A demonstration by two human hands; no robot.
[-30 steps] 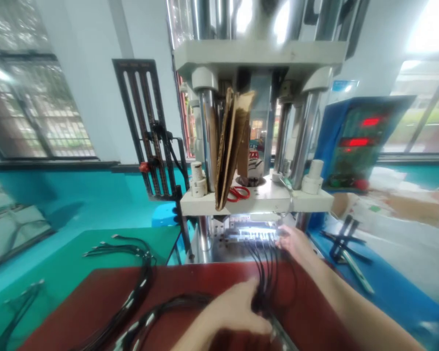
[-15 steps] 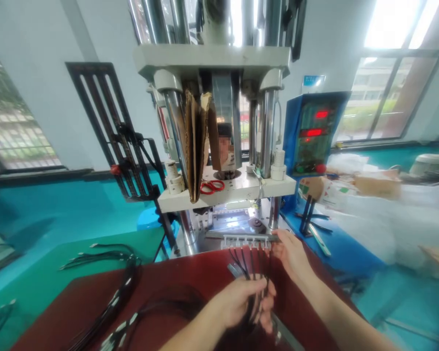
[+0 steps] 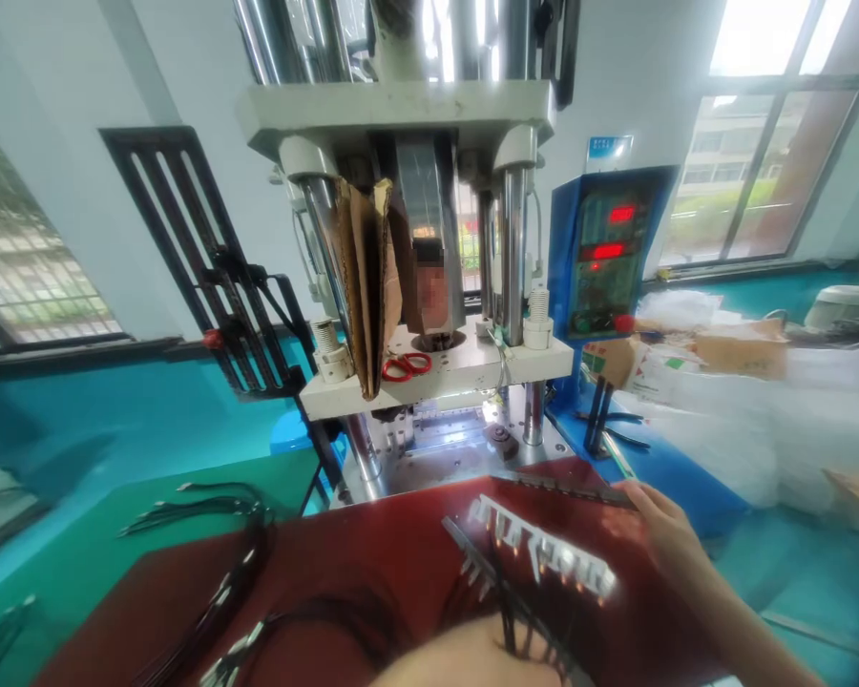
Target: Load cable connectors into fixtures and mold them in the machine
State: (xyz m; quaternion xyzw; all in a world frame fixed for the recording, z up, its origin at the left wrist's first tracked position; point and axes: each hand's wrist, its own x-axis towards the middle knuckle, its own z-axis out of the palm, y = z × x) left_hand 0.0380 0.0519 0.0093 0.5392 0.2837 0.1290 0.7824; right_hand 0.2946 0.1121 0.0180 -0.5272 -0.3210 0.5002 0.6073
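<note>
My right hand (image 3: 659, 525) grips the right end of a long dark metal bar (image 3: 558, 489) with a notched edge, which lies slanted above the red tabletop. At the bottom of the view my left hand (image 3: 493, 654) is closed around several thin black cables (image 3: 508, 611), its fingers partly cut off by the frame edge. A white moulded plastic strip (image 3: 536, 544) with small copper-coloured tips hangs at the cables' ends, in front of the bar. Beside it, to the left, a narrow grey metal strip (image 3: 459, 536) slants toward the left hand. Motion blurs this area.
A press (image 3: 408, 114) stands ahead, with red-handled scissors (image 3: 407, 366) and folded cardboard (image 3: 365, 286) on its plate. Cable bundles (image 3: 221, 596) lie left on the red table (image 3: 315, 544). Pliers (image 3: 626, 429) and a blue control box (image 3: 569, 248) are at the right.
My right hand has moved right and toward me, bringing the metal bar away from the white strip. My left hand has dropped lower with the cables, and the white strip has come away from the press.
</note>
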